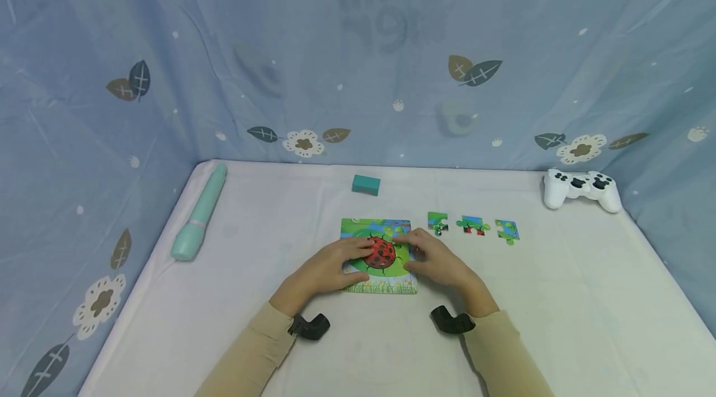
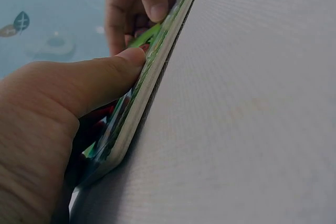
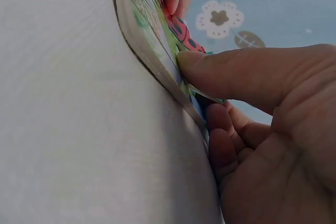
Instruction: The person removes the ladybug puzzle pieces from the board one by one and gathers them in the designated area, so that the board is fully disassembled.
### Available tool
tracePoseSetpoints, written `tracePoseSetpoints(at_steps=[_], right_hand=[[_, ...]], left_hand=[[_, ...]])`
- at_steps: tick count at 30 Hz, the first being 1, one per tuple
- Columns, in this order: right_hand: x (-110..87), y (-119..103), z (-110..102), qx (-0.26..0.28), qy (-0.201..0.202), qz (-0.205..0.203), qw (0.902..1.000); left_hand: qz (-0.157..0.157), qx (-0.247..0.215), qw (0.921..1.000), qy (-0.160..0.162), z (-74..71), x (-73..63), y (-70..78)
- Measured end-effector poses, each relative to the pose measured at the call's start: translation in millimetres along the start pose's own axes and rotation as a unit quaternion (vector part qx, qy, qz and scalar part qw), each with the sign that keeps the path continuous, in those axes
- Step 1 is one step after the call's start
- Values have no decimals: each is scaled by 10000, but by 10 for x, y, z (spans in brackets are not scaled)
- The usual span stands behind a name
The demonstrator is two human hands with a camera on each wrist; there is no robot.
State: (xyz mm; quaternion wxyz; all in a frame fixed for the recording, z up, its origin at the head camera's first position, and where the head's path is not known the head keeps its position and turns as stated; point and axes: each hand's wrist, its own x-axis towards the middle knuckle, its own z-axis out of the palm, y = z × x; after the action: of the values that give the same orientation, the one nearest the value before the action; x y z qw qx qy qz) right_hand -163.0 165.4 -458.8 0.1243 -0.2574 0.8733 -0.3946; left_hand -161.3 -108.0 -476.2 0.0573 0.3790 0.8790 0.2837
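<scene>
Puzzle (image 1: 386,273) shows flat in head view, its thick edge (image 2: 140,102) in wrist views.

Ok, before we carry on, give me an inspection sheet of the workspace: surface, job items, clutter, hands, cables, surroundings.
Surface: white cloth, lightly creased.
Job items: ladybug puzzle lying flat between the hands; three loose pieces in a row to its right.
Clutter: teal block behind the puzzle; mint-green wand-shaped object at far left; white game controller at the far right corner.
Left hand: fingers and thumb resting on the puzzle's left part.
Right hand: at the puzzle's right side, appears to pinch a slightly raised green piece.
Cables: nothing seen.
Surroundings: blue cloth printed with leaves and flowers, behind and at both sides.
</scene>
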Motion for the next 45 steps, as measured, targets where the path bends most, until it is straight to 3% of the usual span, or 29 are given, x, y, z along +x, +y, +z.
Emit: tracePoseSetpoints(at_steps=[11,20,34,45], right_hand=[[30,-55,35,-146,37,86,9999],[39,-76,63,-117,303,256,9991],[22,-56,32,-566,266,34,9980],[25,-69,34,-462,214,34,9987]], left_hand=[[-22,24,10000,-14,-5,-3,12],[48,-91,9999,55,-7,-5,10],[12,-14,10000,-9,-16,-3,28],[3,0,10000,18,-11,-1,24]])
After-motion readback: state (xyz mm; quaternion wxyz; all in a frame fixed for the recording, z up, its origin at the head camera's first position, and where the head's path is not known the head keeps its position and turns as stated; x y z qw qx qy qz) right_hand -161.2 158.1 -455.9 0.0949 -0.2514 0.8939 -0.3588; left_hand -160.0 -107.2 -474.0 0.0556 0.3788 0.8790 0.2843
